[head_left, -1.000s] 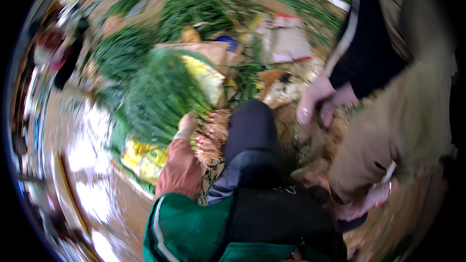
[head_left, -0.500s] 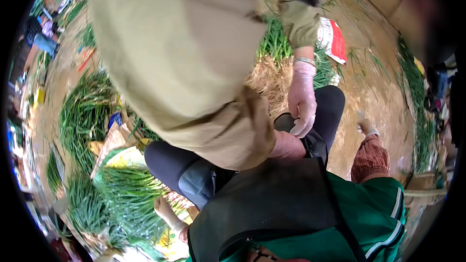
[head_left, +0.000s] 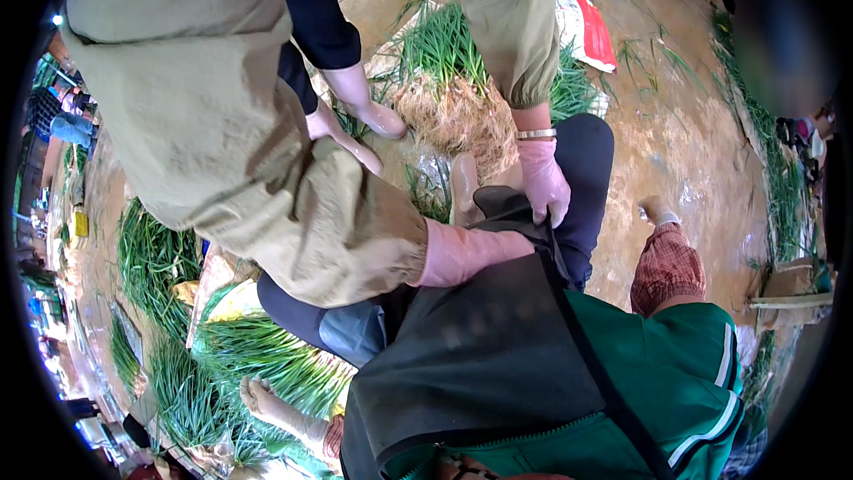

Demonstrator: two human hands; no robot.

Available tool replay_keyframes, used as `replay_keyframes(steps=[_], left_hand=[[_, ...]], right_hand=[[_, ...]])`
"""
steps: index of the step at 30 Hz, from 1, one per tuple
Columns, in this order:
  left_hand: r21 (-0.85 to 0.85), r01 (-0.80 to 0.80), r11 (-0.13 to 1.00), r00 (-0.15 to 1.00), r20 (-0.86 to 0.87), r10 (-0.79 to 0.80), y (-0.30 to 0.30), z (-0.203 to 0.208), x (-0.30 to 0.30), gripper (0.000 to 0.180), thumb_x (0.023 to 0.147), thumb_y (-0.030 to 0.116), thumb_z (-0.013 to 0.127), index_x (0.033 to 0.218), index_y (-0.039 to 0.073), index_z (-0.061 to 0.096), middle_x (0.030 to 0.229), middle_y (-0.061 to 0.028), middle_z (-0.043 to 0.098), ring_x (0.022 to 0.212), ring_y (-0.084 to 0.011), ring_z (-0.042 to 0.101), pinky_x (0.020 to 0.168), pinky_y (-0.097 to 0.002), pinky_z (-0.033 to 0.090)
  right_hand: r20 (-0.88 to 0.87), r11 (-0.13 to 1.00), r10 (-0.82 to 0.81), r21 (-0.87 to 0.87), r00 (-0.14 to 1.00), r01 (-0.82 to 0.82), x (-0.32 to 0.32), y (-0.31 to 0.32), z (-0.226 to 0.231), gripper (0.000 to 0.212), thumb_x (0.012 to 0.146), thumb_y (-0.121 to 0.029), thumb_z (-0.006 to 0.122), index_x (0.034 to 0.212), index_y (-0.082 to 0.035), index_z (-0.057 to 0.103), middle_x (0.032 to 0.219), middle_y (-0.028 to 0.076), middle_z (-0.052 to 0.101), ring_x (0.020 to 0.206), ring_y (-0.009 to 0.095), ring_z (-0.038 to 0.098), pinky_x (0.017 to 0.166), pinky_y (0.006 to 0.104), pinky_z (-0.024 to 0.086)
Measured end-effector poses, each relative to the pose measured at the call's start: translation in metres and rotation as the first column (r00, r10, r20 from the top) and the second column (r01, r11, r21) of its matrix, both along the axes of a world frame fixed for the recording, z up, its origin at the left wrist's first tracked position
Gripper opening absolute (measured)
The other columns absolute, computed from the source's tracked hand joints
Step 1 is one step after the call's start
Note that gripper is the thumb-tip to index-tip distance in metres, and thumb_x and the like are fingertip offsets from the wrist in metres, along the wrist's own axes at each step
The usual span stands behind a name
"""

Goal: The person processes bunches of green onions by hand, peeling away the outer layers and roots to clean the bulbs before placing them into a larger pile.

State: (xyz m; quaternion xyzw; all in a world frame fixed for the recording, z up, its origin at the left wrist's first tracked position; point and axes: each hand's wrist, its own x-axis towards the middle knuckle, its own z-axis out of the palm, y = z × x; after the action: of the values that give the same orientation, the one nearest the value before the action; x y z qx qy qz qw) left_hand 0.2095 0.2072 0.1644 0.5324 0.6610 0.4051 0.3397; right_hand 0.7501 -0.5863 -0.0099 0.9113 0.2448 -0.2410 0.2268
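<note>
My left hand (head_left: pixel 268 402), in a pale glove, hangs over a spread of green onions (head_left: pixel 275 347) at the lower left, its fingers loosely apart and holding nothing. Out to the right, above the wet floor, my gloved right hand (head_left: pixel 658 211) also hangs empty, fingers slightly parted. A red checkered sleeve cover (head_left: pixel 668 271) covers that forearm. Across my lap lies a black apron (head_left: pixel 471 329). A co-worker in khaki sleeves leans in: one pink-gloved hand (head_left: pixel 546 182) pinches the apron's edge, while the other pink glove (head_left: pixel 471 252) presses against it, fingertips hidden.
Ahead stands a bundle of green onions with tangled roots (head_left: pixel 453 111), near a red and white bag (head_left: pixel 586 31). The co-worker's pink boots (head_left: pixel 364 102) are beside it. More green onions (head_left: pixel 160 253) lie at left. My knee (head_left: pixel 586 178) rises at right.
The co-worker's arms have shifted left, uncovering the boots and the root bundle. One pink-gloved hand has closed on the apron's edge. My left hand has moved outward to the left.
</note>
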Motion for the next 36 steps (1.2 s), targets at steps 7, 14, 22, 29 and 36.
replay_keyframes(steps=[7, 14, 22, 29, 36], left_hand=[[0.042, -0.012, 0.999, 1.000, 0.025, 0.011, -0.011, 0.024, -0.007, 0.030, 0.093, 0.018, 0.046, 0.118, 0.005, 0.057, 0.105, -0.0095, 0.064, 0.083, -0.0145, 0.058, 0.074, -0.0271, 0.044], [0.051, -0.042, 0.998, 0.997, -0.067, 0.045, -0.018, 0.035, 0.004, 0.025, 0.096, 0.016, 0.045, 0.114, 0.010, 0.061, 0.095, -0.0040, 0.065, 0.077, -0.0097, 0.058, 0.067, -0.0218, 0.045], [0.198, 0.117, 0.973, 0.993, -0.021, -0.115, -0.031, 0.090, 0.064, 0.030, 0.094, 0.018, 0.046, 0.117, 0.004, 0.059, 0.101, -0.0093, 0.064, 0.085, -0.0149, 0.060, 0.077, -0.0253, 0.048], [0.326, 0.449, 0.832, 0.881, -0.007, -0.473, -0.054, 0.139, 0.168, 0.031, 0.093, 0.017, 0.051, 0.118, 0.000, 0.058, 0.105, -0.0101, 0.062, 0.094, -0.0163, 0.059, 0.086, -0.0288, 0.049], [0.309, 0.869, 0.388, 0.423, -0.055, -0.904, -0.065, 0.150, 0.272, 0.025, 0.092, 0.002, 0.050, 0.115, -0.005, 0.056, 0.102, -0.0102, 0.062, 0.091, -0.0148, 0.059, 0.084, -0.0264, 0.047]], right_hand=[[0.019, 0.998, -0.043, 0.036, 0.999, 0.042, 0.014, 0.010, 0.001, 0.017, 0.063, -0.003, 0.072, 0.075, -0.012, 0.064, 0.079, 0.009, 0.068, 0.071, 0.026, 0.066, 0.061, 0.0357, 0.051], [0.027, 0.986, -0.145, 0.082, 0.989, 0.142, -0.008, 0.023, 0.009, 0.018, 0.064, 0.000, 0.070, 0.078, -0.011, 0.065, 0.081, 0.011, 0.068, 0.075, 0.029, 0.066, 0.065, 0.0349, 0.052], [0.088, 0.999, 0.023, 0.041, 0.996, -0.027, -0.025, 0.004, -0.022, 0.019, 0.063, -0.003, 0.071, 0.079, -0.012, 0.066, 0.081, 0.011, 0.067, 0.078, 0.030, 0.066, 0.066, 0.0366, 0.052], [-0.029, 0.994, -0.110, -0.012, 0.994, 0.109, -0.026, -0.019, -0.025, 0.019, 0.060, -0.002, 0.071, 0.076, -0.011, 0.067, 0.080, 0.013, 0.067, 0.074, 0.031, 0.066, 0.064, 0.0381, 0.052], [0.203, 0.995, 0.029, 0.090, 0.979, -0.049, 0.035, -0.017, -0.056, 0.006, 0.072, -0.009, 0.064, 0.076, -0.009, 0.067, 0.080, 0.015, 0.067, 0.074, 0.032, 0.066, 0.066, 0.0381, 0.053]])
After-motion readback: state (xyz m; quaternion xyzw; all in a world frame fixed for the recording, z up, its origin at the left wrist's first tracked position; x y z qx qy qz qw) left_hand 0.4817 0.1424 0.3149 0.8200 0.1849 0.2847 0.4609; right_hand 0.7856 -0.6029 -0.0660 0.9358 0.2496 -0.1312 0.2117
